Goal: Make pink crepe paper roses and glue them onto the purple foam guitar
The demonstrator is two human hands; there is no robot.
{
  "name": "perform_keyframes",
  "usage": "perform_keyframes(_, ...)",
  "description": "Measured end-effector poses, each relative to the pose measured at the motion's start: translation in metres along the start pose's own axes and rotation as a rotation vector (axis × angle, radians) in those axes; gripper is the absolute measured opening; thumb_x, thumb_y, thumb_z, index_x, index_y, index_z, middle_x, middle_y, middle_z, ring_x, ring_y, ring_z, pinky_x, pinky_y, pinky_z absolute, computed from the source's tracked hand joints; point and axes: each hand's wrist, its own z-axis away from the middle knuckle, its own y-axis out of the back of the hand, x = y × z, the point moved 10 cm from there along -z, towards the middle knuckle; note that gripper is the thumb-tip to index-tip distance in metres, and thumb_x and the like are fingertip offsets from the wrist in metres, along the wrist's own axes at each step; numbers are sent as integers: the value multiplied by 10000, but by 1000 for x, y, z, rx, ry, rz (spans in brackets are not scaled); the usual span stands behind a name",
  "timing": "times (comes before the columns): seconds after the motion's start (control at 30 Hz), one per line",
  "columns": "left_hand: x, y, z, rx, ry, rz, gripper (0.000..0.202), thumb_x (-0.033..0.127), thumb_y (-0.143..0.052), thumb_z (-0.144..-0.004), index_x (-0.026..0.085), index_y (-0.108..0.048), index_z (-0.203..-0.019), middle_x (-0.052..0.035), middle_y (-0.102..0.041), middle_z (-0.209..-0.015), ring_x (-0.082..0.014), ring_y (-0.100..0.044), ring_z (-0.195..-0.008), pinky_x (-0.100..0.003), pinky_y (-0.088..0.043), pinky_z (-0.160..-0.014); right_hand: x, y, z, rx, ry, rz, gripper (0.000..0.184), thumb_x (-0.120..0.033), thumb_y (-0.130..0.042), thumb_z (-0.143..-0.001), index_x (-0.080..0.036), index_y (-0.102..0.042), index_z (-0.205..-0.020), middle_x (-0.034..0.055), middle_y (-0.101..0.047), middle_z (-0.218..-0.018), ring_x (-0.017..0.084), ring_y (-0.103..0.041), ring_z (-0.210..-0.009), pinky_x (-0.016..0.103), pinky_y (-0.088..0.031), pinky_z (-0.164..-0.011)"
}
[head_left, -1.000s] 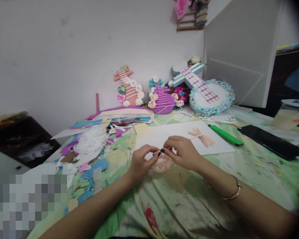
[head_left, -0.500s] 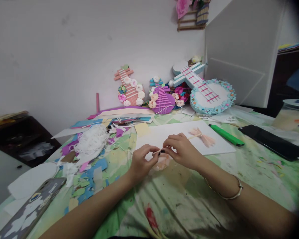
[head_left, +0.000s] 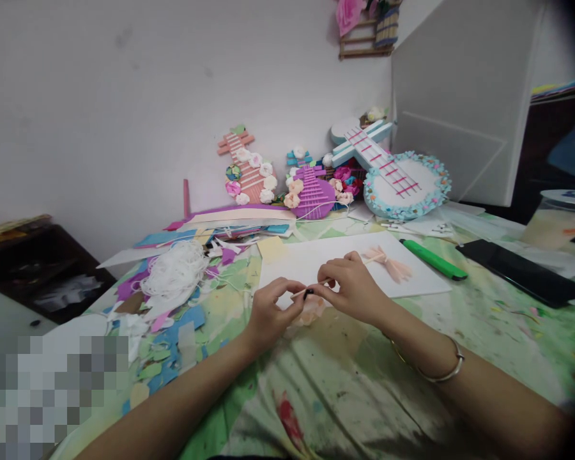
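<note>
A thin pale stick runs between my two hands above the table. My left hand is closed in a pinch at the stick's left end. Farther right along the same stick, the thumb and fingers of my right hand grip it. Just under the fingertips lies peach crepe paper, partly hidden by the hands. Beyond my right hand, a gathered peach paper piece rests on a white board, with a pale stick at its middle.
A green cutter and a black phone-like slab lie on the right. White string and paper scraps cover the left. Decorated paper instruments lean against the wall. The lower left corner is pixelated.
My right hand has shifted slightly along the stick, and more of the stick shows between the fingers. My left hand stays almost in place. The view has moved very little.
</note>
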Motion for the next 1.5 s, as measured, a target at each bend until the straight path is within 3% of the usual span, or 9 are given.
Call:
perform_keyframes(0.43, -6, 0, -1, 4, 100, 77, 96, 98, -574, -725, 148, -643, -769, -33, -669, -736, -136, -609, -703, -251, -473, -682, 3, 0, -1, 3, -97, -108, 260, -388, -613, -796, -163, -542, -690, -14, -610, -683, 134, -536, -691, 307, -203, -712)
perform_keyframes(0.77, -16, -7, 2, -52, 176, 160, 84, 128, -574, -723, 149, -622, -788, -43, -659, -772, -158, -605, -761, -286, -478, -735, 2, 1, -1, 17, -85, -112, 266, -404, -584, -808, -168, -526, -701, -8, -590, -699, 146, -518, -727, 310, -207, -716)
perform_keyframes(1.33, 7, -5, -2, -90, -13, -52, 94, 117, -550, -734, 176, -597, -790, -42, -637, -775, -175, -567, -755, -303, -442, -705, -19, 14, 6, 189, 116, 107, 203, -375, -554, -833, -182, -510, -789, 12, -586, -747, 161, -463, -740, 354, -223, -788)
perform_keyframes(1.5, 3, -7, -1, -136, 9, -8, 86, 172, -527, -792, 181, -608, -819, -49, -651, -808, -181, -585, -795, -309, -453, -738, -22, 16, 6, 198, 136, 127, 210, -370, -537, -844, -183, -494, -759, 9, -568, -717, 159, -449, -727, 352, -228, -779)
